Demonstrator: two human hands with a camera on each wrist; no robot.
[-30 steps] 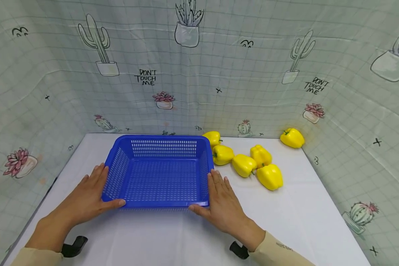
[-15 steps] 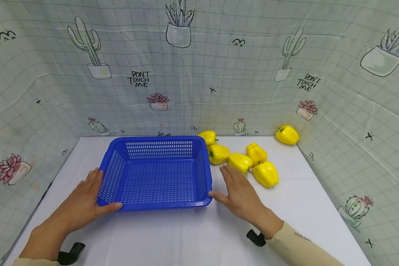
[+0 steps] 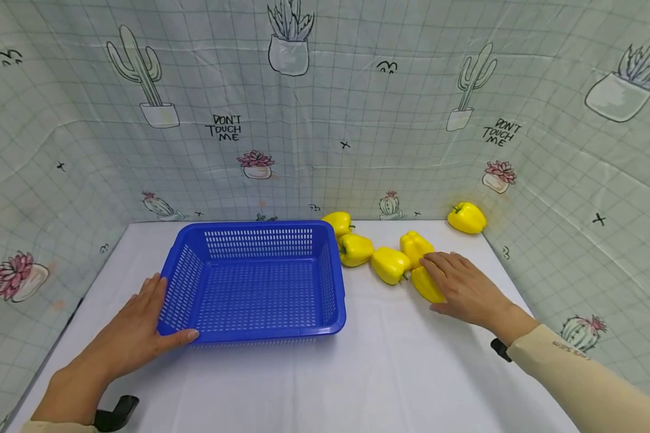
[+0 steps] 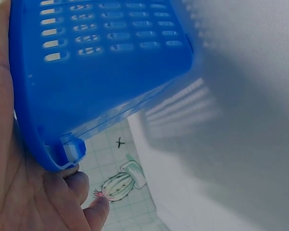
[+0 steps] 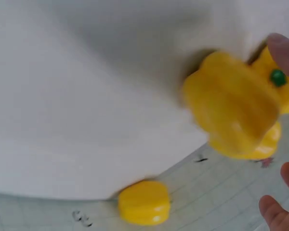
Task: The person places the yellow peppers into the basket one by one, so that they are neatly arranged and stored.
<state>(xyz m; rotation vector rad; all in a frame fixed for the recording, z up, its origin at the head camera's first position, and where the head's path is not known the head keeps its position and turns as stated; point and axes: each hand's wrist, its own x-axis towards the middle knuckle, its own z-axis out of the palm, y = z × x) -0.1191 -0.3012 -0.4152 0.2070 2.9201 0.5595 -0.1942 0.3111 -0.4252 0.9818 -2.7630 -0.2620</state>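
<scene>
In the head view a blue plastic basket (image 3: 257, 332) with slotted walls sits on the white table, with nothing inside it. My left hand (image 3: 132, 328) rests at its near left corner, fingers straight along the side and thumb on the front rim. The left wrist view shows that palm against the basket's edge (image 4: 38, 96). My right hand (image 3: 471, 291) hovers over the nearest yellow bell pepper (image 3: 425, 287), partly covering it. In the right wrist view the thumb and spread fingers stand around this pepper (image 5: 226, 101), with no clear grip on it.
Beside that pepper lie another yellow bell pepper (image 3: 414, 248) and one with its stem forward (image 3: 390, 266). Two more, a near one (image 3: 355, 250) and a far one (image 3: 337, 223), lie by the basket's right side. A lone pepper (image 3: 467, 218) sits in the back right corner. Printed cloth (image 3: 325, 108) walls surround the table.
My right hand has left the basket's right corner and moved right to the nearest bell pepper. My left hand stays at the basket. The view has shifted slightly.
</scene>
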